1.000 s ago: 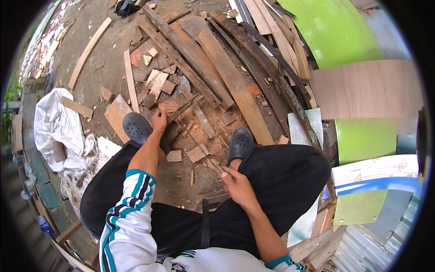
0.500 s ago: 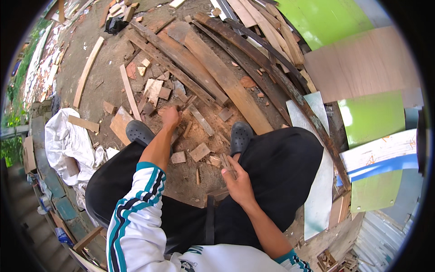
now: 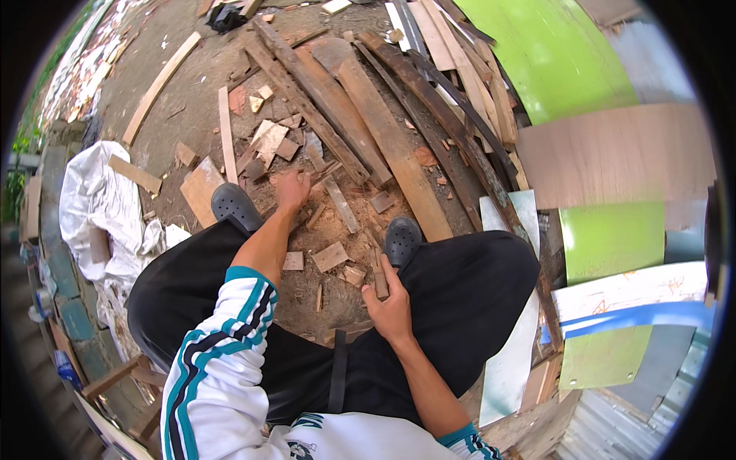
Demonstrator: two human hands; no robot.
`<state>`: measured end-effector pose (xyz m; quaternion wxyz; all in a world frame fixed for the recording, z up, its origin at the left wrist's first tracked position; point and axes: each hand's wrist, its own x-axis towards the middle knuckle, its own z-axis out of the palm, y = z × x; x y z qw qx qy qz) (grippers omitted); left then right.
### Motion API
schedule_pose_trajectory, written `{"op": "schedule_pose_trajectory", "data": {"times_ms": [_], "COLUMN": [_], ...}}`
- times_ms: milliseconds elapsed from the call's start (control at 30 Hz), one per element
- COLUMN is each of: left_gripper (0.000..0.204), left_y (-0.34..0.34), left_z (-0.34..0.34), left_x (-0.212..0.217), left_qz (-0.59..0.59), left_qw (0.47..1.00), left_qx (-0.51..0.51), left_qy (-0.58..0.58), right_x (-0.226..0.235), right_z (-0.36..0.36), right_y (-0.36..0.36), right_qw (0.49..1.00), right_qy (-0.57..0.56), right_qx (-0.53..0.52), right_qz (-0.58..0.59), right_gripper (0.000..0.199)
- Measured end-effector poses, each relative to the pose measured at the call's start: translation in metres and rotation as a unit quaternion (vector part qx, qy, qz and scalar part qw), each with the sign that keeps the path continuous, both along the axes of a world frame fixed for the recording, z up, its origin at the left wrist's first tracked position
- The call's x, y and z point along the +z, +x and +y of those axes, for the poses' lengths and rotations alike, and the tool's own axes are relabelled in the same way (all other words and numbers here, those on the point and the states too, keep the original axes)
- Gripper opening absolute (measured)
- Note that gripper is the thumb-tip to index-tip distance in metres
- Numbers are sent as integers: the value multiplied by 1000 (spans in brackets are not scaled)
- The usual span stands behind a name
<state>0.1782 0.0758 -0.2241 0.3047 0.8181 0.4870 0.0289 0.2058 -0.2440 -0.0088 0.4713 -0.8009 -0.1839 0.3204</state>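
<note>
My right hand (image 3: 392, 310) is closed around a small wooden block (image 3: 379, 276), held upright just in front of my right knee. Farther forward and to the left, my left hand (image 3: 292, 190) reaches down to the ground with its fingers curled. What it grips, if anything, is hidden under the hand. Close around it lie wood offcuts, among them a narrow greyish strip (image 3: 340, 205) and pale square pieces (image 3: 271, 142). Nearer to me, between my feet, are a flat wooden block (image 3: 330, 257) and a smaller square one (image 3: 294, 261) on sawdust-strewn soil.
Long weathered planks (image 3: 395, 149) stretch away ahead of me. On the right are a steel-grey sheet (image 3: 510, 330), green panels (image 3: 613, 241) and a brown board (image 3: 613, 156). A white sack (image 3: 100, 207) slumps at the left. My dark clogs (image 3: 402, 241) flank the scraps.
The view has shifted a little. In my right hand the wooden block now stands more upright and shows more clearly. My left hand stays low at the scraps.
</note>
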Motion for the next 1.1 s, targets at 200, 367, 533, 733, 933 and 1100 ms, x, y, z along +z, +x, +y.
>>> {"op": "schedule_pose_trajectory", "data": {"times_ms": [200, 367, 533, 733, 933, 1100], "left_gripper": [112, 130, 139, 138, 132, 114], "left_y": [-70, -64, -54, -49, -50, -61], "left_z": [-17, -24, -24, -15, -18, -32], "left_x": [-14, -16, -20, -32, -48, -89], "left_qz": [257, 246, 234, 215, 223, 240], "left_qw": [959, 956, 951, 947, 948, 968], "left_qx": [-83, -89, -60, -29, -42, -29], "left_qy": [-85, -135, -191, -238, -223, -60], "right_x": [8, 8, 18, 13, 11, -8], "right_z": [12, 33, 41, 53, 62, 82], "right_y": [-12, -14, -17, -16, -17, -15], "right_qw": [996, 995, 991, 989, 987, 985], "right_qy": [-28, -54, -37, -51, -70, -102], "right_qx": [48, 75, 96, 120, 131, 136], "right_qz": [-66, -35, -87, -76, -65, 7], "right_gripper": [52, 44, 43, 42, 43, 45]}}
